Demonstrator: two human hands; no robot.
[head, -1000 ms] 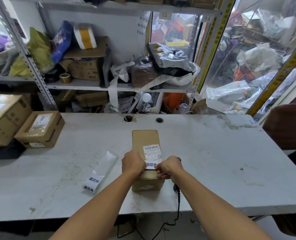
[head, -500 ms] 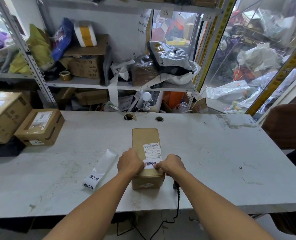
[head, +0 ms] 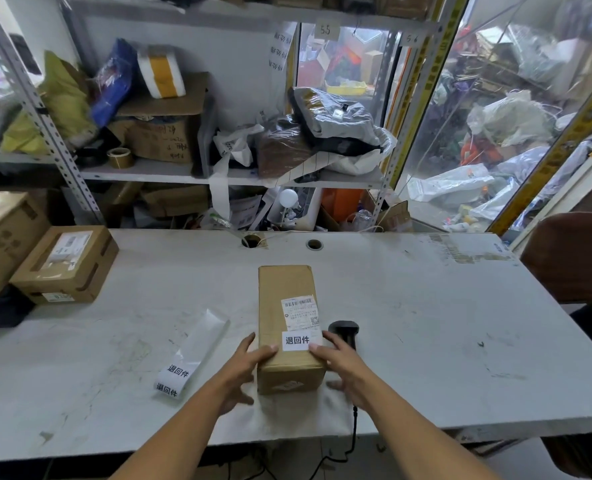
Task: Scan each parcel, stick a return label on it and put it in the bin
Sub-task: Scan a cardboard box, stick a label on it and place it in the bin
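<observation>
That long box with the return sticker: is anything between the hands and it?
Nothing visible. The left hand and right hand flank the labelled box, fingers touching its top edges. The scanner lies just behind the right hand.

Both hands have come off the return label (head: 301, 340), which now lies flat and fully uncovered on top of the parcel (head: 289, 327). The left hand (head: 244, 370) spreads open against the parcel's left side. The right hand (head: 341, 367) spreads open at the parcel's right side. With the right hand drawn back, the scanner (head: 343, 331) beside the parcel shows its black head.
</observation>
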